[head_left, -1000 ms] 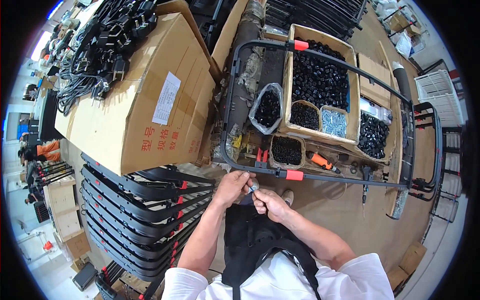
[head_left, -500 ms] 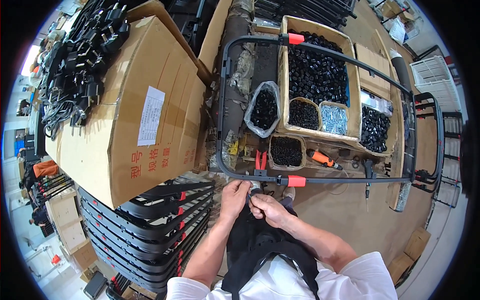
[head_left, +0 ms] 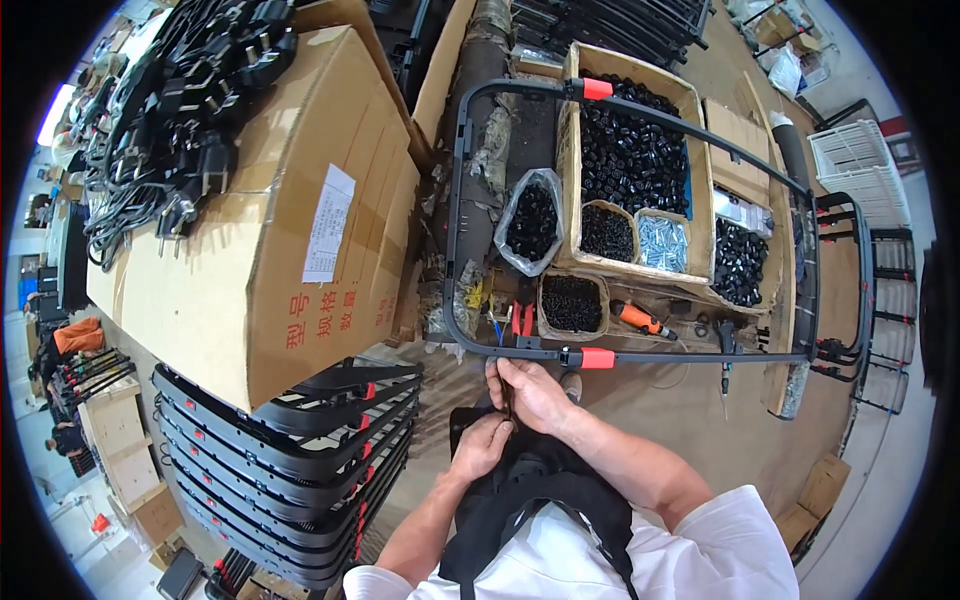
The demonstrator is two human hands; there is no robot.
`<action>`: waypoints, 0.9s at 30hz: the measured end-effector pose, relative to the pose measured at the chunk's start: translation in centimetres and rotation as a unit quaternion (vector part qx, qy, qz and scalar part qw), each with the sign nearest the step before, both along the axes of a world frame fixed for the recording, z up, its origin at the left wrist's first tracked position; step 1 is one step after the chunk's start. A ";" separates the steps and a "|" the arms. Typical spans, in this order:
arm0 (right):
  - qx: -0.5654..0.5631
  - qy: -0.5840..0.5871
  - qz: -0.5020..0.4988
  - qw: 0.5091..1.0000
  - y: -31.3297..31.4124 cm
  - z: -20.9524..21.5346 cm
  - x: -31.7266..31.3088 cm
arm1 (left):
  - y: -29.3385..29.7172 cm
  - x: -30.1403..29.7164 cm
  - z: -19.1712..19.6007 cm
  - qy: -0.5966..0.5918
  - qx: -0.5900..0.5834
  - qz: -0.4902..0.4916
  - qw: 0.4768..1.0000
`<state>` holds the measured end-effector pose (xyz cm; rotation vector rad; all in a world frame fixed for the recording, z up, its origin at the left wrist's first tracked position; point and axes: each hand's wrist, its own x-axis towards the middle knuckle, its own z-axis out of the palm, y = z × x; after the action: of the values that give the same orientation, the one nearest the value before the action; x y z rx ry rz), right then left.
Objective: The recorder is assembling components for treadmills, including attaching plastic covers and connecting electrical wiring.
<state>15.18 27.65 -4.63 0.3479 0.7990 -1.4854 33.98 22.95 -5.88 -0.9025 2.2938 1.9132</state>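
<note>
A black tubular frame point(head_left: 690, 357) with rounded corners and red sleeves lies across the workbench. Just under its front bar, near the left corner, my right hand point(head_left: 535, 398) is closed, thumb and fingers pinched together. My left hand point(head_left: 482, 447) sits lower and a little to the left, also closed. Between the two runs a thin dark strand point(head_left: 508, 408) that looks like a cable; my fingers cover much of it. Thin blue wire point(head_left: 497, 328) shows behind the bar, beside red-handled pliers point(head_left: 522, 318).
Bins of black caps point(head_left: 632, 150), black screws point(head_left: 572, 303) and silver screws point(head_left: 661, 242) stand inside the frame's outline. An orange screwdriver point(head_left: 641, 320) and a black power driver point(head_left: 728, 345) lie nearby. At left are a large carton point(head_left: 240, 290), plugs point(head_left: 215, 100) and stacked frames point(head_left: 270, 480).
My right hand has moved up and left to the front bar; my left hand has dropped below it. Thin wires now show behind the bar. The view has shifted slightly.
</note>
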 end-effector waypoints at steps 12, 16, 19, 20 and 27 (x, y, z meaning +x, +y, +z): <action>0.125 0.599 0.526 0.591 -7.4 4.8 -11.2 | 1.1 2.8 -3.3 -0.052 0.139 0.157 0.976; 0.022 0.531 0.393 0.751 -7.4 1.8 -10.1 | 0.7 2.5 -2.1 -0.066 0.196 0.192 0.959; 0.090 0.487 0.223 0.840 -7.0 -0.4 -10.8 | 0.0 1.2 1.7 -0.059 0.186 0.143 0.970; 0.139 0.472 0.115 0.863 -7.0 -0.8 -11.6 | -0.2 0.6 2.7 -0.067 0.165 0.118 0.977; 0.120 0.337 -0.166 0.919 -8.0 -1.4 -15.0 | -3.3 -4.5 0.9 0.002 0.139 0.123 0.983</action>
<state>0.22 19.65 -6.02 0.1476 1.5404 -1.8595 29.50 19.64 -4.95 -1.1877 1.9222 2.2565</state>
